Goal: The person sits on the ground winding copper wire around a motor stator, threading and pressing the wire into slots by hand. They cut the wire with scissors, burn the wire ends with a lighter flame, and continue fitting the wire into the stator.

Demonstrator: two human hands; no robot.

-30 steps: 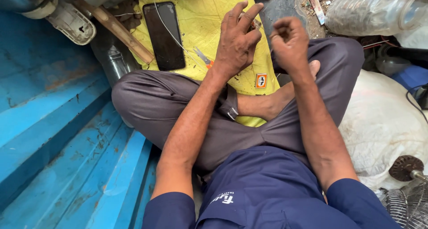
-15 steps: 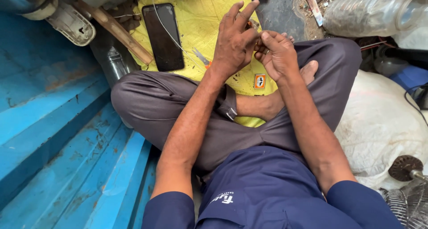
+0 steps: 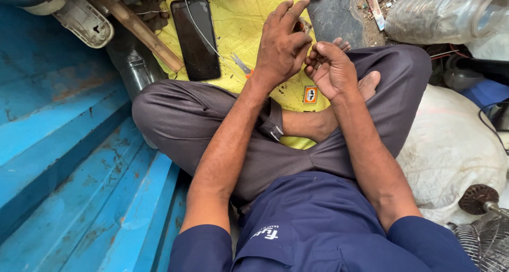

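I sit cross-legged over a yellow cloth [image 3: 249, 7]. My left hand [image 3: 281, 47] is raised above it, fingers bent around a small brown part [image 3: 303, 25] that peeks out behind the fingertips. My right hand [image 3: 330, 70] is just to the right with its fingers curled inward, its tips touching the left hand's fingers; I see nothing in it. A black phone [image 3: 196, 39] lies face up on the cloth to the left of the hands. A small metal tool with an orange grip [image 3: 242, 65] lies beside my left wrist.
Blue painted boards [image 3: 63, 145] run along my left. A wooden stick [image 3: 143, 33] and a white plastic housing [image 3: 85, 20] lie at the top left. A clear plastic bottle [image 3: 440, 15], a white sack [image 3: 450, 145] and a fan motor [image 3: 477, 199] are on the right.
My right hand has moved left and down to meet the left hand, and its fingers have curled in. The left hand stayed in place with its fingers bending closer.
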